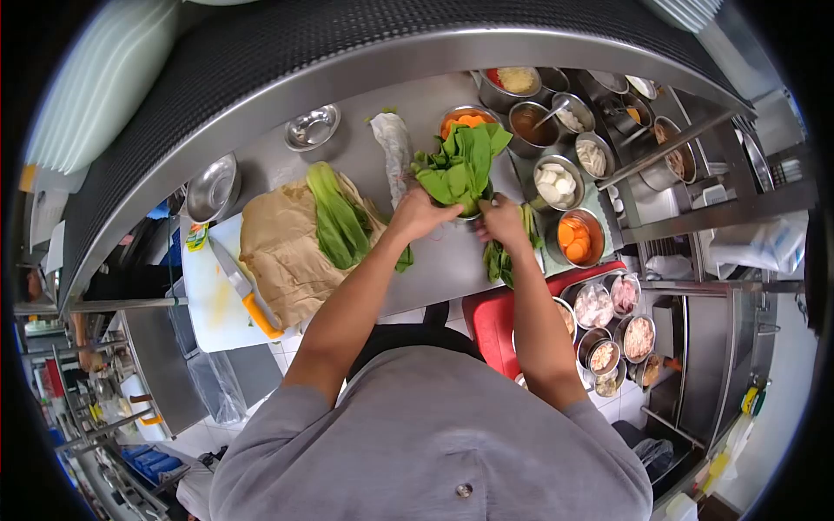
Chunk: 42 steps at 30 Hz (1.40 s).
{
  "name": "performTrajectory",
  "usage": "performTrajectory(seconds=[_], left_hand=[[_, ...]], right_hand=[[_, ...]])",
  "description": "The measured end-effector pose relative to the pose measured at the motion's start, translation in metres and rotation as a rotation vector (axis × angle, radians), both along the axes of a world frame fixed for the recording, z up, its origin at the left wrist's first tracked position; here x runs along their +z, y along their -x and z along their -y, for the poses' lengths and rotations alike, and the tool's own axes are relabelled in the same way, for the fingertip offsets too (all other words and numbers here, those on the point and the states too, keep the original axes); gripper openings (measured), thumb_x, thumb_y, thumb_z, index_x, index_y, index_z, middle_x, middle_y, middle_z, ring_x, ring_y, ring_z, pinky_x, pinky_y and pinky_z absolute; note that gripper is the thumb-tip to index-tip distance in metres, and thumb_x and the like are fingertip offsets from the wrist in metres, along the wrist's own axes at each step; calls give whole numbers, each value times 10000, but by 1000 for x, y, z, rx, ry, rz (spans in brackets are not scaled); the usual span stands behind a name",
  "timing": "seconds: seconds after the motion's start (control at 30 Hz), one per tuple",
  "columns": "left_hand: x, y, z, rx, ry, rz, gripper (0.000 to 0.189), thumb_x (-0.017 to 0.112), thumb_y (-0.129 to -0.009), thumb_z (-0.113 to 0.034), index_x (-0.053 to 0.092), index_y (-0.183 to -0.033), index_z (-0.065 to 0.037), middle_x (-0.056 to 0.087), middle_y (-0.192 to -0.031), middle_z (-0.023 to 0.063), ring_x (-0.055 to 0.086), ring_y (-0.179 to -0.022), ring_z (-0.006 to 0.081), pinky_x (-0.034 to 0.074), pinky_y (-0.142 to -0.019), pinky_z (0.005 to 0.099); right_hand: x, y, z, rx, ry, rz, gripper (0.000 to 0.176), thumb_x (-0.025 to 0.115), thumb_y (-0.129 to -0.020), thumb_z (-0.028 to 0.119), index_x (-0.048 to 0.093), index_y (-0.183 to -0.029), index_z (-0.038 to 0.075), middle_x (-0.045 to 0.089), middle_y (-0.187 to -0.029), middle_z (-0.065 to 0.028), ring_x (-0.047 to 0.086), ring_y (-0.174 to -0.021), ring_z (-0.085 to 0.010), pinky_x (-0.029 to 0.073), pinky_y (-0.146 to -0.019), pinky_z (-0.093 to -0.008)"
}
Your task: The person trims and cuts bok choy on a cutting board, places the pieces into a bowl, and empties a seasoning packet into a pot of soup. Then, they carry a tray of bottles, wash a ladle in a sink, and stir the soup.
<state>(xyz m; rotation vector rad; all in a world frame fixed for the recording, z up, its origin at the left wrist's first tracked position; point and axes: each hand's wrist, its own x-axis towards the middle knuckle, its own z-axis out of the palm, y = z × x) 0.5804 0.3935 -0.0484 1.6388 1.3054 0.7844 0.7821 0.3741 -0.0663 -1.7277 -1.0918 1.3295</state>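
A heap of green leaves stands over a metal bowl, whose rim shows only in part. My left hand is closed at the lower left of this heap, thumb and fingers against the leafy greens. Just right of it, my right hand has curled fingers near the bowl's edge; what they hold is hidden. More leafy greens lie beside and below my right hand. A bok choy rests on brown paper to the left. Between them lies a whitish wrapped bundle.
A knife with an orange handle lies on the white cutting board. Metal bowls stand at the back left. Sliced carrots and other ingredients fill several containers at right. A red tray sits below the counter edge; a steel shelf overhangs the back.
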Motion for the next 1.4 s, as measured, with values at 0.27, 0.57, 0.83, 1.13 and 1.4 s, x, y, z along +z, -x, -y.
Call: performTrajectory(seconds=[0.27, 0.57, 0.83, 1.13, 1.4], left_hand=[[70, -11, 29, -44, -12, 288, 698, 782, -826, -190, 468, -1440, -89, 588, -1303, 108, 618, -1033, 204, 528, -841, 311], [78, 76, 21, 48, -63, 175, 423, 682, -930, -138, 585, -1337, -80, 636, -1229, 48, 601, -1037, 133, 512, -843, 276], [44, 181, 30, 551, -89, -449, 313, 663, -930, -274, 706, -1113, -24, 724, -982, 156, 688, -903, 222, 514, -823, 311], [22, 263, 71, 1112, 144, -1088, 1091, 719, -755, -557, 207, -1540, 2, 437, -1466, 255, 419, -1342, 441, 344, -1063, 617], [37, 252, 94, 1185, 6, -1021, 1004, 763, -782, -468, 266, -1488, 43, 586, -1283, 253, 535, -1224, 423, 409, -1003, 542]], right_hand=[[93, -19, 31, -131, 57, -210, 321, 463, -951, 135, 568, -893, -162, 646, -649, -215, 647, -482, -250, 546, -408, -374], [135, -214, 77, -462, -167, 362, 325, 482, -936, 177, 611, -849, -109, 622, -587, -136, 586, -427, -211, 498, -422, -368], [-19, -310, 59, -531, -230, 170, 247, 501, -962, 297, 585, -899, 73, 552, -610, -24, 493, -441, -117, 381, -407, -252], [13, -172, 102, -734, -567, 765, 333, 505, -964, 248, 711, -999, -12, 733, -939, -177, 688, -868, -284, 520, -774, -443], [14, 212, -14, 417, -530, 487, 548, 726, -877, 378, 612, -1215, -37, 683, -1120, -233, 688, -998, -346, 544, -870, -420]])
